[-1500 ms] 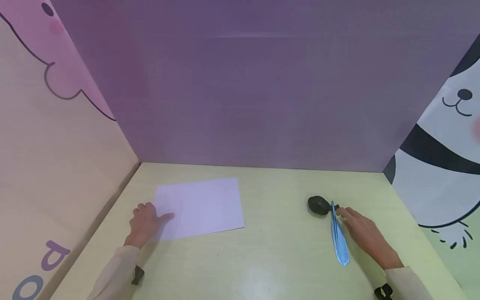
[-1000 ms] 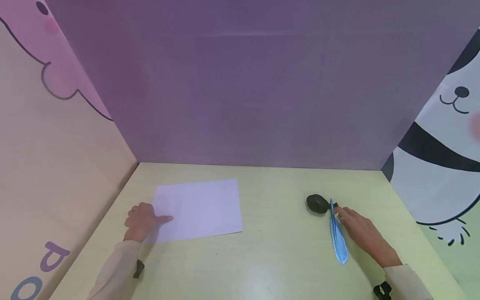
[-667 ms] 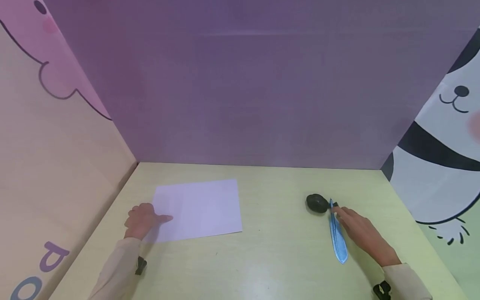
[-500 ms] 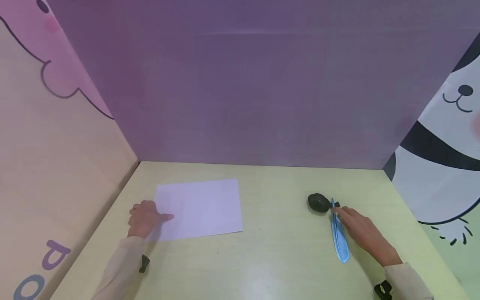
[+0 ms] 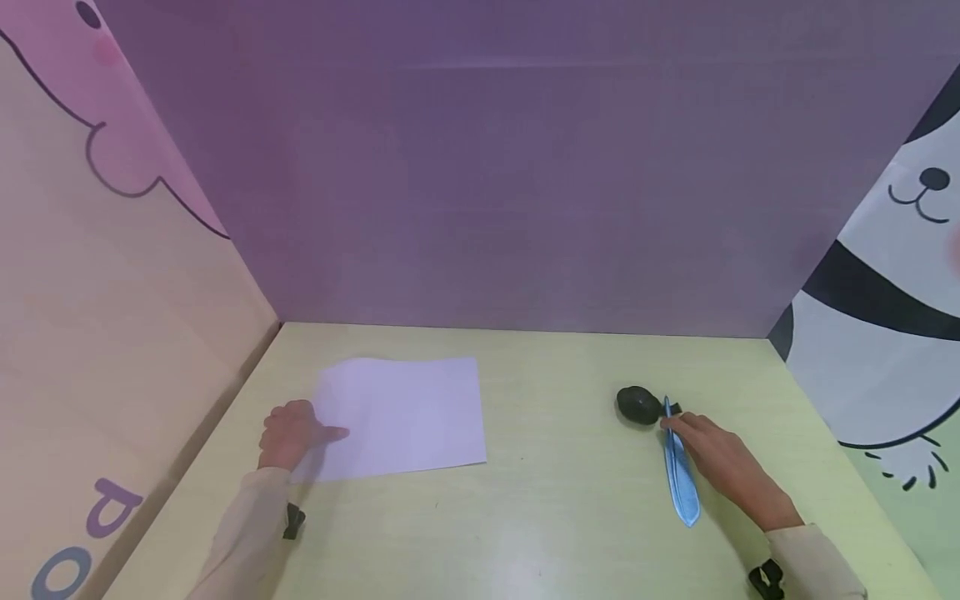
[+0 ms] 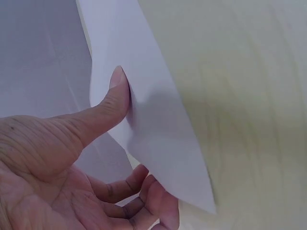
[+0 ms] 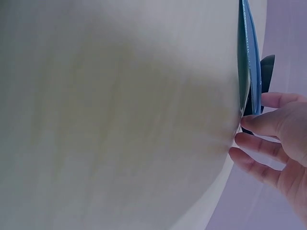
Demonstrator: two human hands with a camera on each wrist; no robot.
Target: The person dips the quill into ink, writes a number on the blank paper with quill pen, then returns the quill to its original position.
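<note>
A white sheet of paper lies on the pale yellow table, left of centre. My left hand pinches its near left corner. The thumb lies on top of the paper and the fingers curl beneath, so that side is raised a little. At the right, a blue feather pen lies with its tip by a small dark pot. My right hand lies beside the feather. Its fingertips touch the feather pen near the pot end.
A purple panel closes the back of the table. A pink-and-beige panel stands on the left and a panda-print panel on the right. Bare tabletop lies between the paper and the feather.
The paper's left edge has lifted slightly in my left hand. My right fingertips have crept forward onto the feather's upper end. The pot and feather have stayed put.
</note>
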